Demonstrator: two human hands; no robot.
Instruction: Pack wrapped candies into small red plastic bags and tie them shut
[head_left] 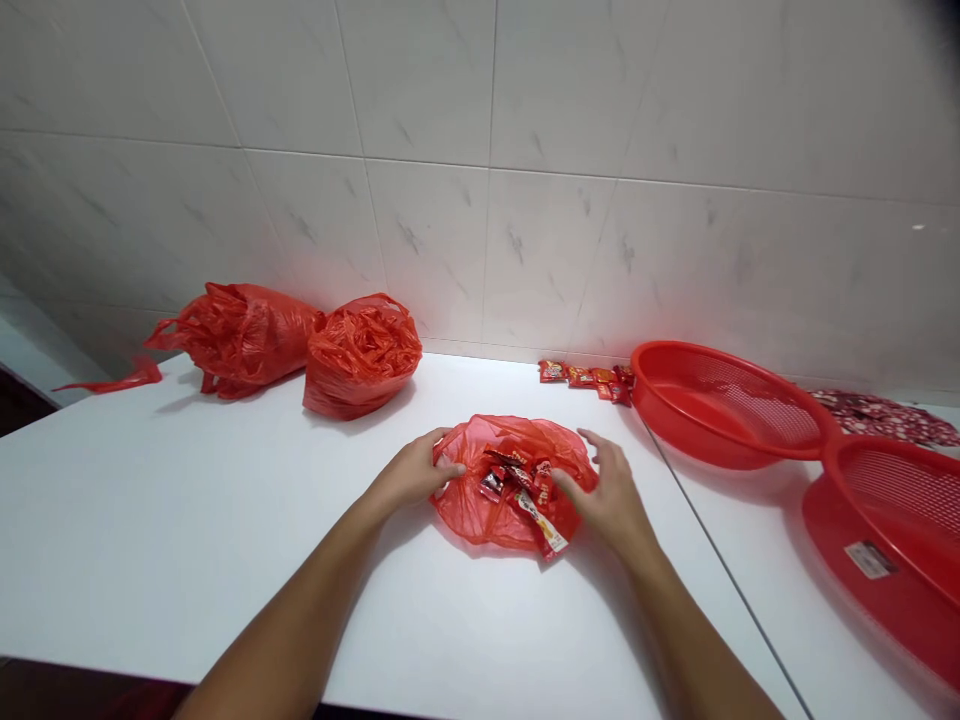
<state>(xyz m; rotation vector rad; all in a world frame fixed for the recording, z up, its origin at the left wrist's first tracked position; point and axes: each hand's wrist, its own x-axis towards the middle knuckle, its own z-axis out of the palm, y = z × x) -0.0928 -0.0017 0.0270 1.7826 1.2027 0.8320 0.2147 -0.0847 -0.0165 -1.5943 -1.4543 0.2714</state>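
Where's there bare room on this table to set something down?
Bare white tabletop spreads left of the left hand, below the stuffed red bags. It's crowded around the open red bag and where snack packets meet the red mesh basket.

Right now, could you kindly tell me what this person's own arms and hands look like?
The left forearm and right forearm are bare, with no sleeves, and the left grip and right grip wear no gloves; no watch, cable or marking shows.

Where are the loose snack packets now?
In the head view, the snack packets lie at the wall, just left of the red mesh basket.
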